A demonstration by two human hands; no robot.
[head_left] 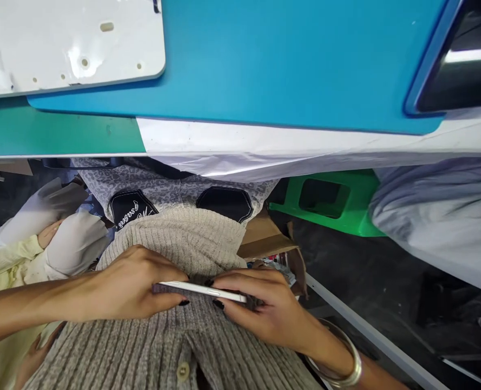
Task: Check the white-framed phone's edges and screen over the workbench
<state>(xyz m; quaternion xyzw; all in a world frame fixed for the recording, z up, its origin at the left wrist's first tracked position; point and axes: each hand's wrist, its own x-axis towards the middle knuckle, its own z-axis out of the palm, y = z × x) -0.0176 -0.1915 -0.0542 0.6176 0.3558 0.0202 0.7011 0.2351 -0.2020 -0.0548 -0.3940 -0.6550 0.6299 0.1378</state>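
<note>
A smartphone (208,290) with a pale metal edge is held level above my lap, seen nearly edge-on. My left hand (137,284) grips one end, its thumb along the near side and its fingers on the far side. At the other end my right hand (260,303) pinches the phone between thumb and fingers. The phone's two broad faces are mostly out of sight. Below it lies the front of a grey ribbed cardigan (171,336).
Ahead is a table edge with a blue mat (289,65), a white board with holes (114,49) and a dark-screened device (468,65). A green stool (325,200) and an opened cardboard box (265,238) stand beneath. People sit on both sides.
</note>
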